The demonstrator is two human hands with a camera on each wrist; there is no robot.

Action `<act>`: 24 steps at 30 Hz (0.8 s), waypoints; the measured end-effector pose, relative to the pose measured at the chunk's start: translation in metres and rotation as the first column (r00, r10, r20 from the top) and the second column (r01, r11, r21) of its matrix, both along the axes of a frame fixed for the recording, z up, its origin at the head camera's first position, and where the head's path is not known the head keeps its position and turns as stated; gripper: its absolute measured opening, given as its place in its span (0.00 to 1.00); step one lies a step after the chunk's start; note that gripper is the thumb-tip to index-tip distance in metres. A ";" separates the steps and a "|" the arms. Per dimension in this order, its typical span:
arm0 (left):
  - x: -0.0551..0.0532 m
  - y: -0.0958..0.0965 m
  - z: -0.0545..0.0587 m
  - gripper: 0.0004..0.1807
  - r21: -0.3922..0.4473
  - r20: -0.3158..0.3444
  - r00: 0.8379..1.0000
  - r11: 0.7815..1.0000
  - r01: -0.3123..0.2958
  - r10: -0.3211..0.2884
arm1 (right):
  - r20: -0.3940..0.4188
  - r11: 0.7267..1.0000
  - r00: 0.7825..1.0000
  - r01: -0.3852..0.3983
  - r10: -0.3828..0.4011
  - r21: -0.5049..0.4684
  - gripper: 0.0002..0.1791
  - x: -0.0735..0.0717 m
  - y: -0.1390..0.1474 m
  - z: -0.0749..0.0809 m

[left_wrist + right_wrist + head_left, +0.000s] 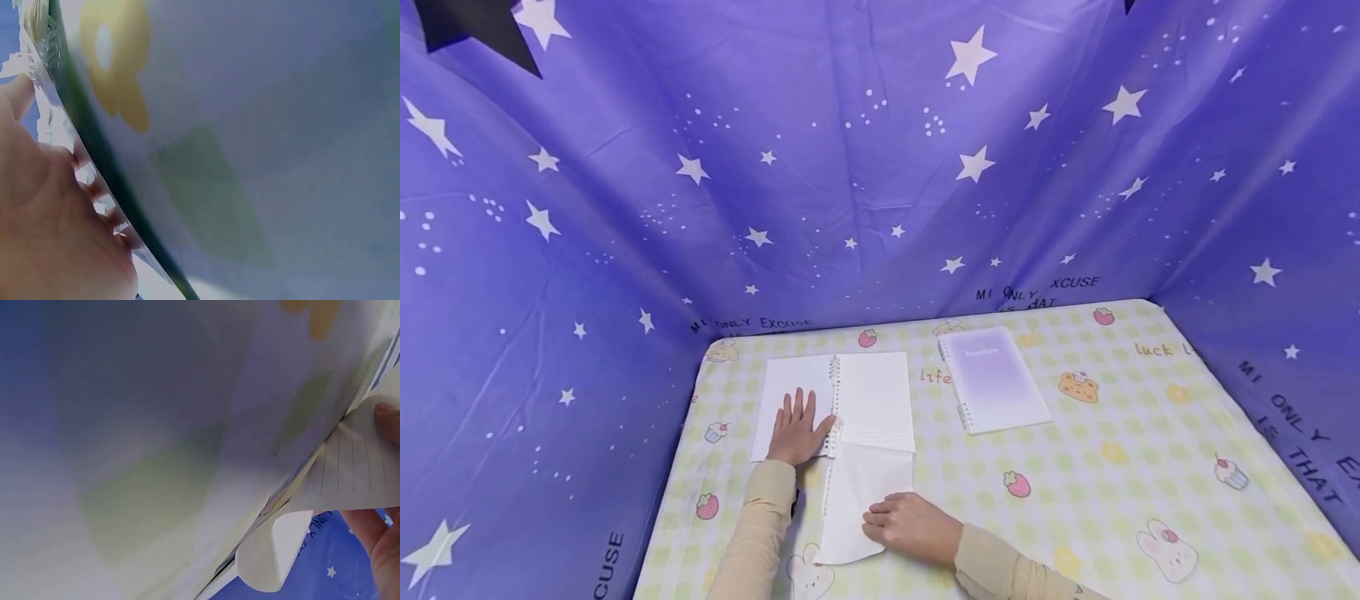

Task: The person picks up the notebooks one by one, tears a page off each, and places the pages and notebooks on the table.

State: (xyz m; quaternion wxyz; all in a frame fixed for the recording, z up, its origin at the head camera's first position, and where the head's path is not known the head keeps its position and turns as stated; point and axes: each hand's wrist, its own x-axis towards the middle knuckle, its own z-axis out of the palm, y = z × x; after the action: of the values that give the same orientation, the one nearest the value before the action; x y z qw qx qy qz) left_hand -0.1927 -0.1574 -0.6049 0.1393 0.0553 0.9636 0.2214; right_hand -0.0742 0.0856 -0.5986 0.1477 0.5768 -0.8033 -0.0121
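A spiral notebook (874, 392) lies spread on the table, its lined right page facing up and its wire coil running down the middle. My left hand (797, 431) rests on the left page with fingers straight, the thumb reaching to the coil. In the left wrist view, the palm of the left hand (56, 206) shows beside the notebook's edge. A sheet of lined paper (868, 492) overlaps the lower part of the right page and extends toward me. My right hand (917, 527) pinches its lower right side; the right wrist view shows the thumb (389, 420) on the curled sheet (350, 462).
A second spiral notebook (996, 379), with a purple cover, lies closed to the right. The checked tablecloth (1075, 492) has printed strawberries, cupcakes and bunnies. Purple star-patterned curtains (850, 167) rise behind the table and on both sides.
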 end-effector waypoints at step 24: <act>0.005 0.005 0.006 0.41 0.036 -0.051 0.999 0.999 -0.013 0.015 | 0.065 0.991 0.990 -0.125 0.127 -0.040 0.06 0.020 0.000 0.006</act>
State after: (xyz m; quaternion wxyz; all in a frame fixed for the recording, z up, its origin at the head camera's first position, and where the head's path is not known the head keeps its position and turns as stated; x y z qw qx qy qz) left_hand -0.1873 -0.1527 -0.5992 0.1123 0.0568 0.9631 0.2381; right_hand -0.0543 0.0861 -0.5928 0.1313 0.6238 -0.7699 0.0313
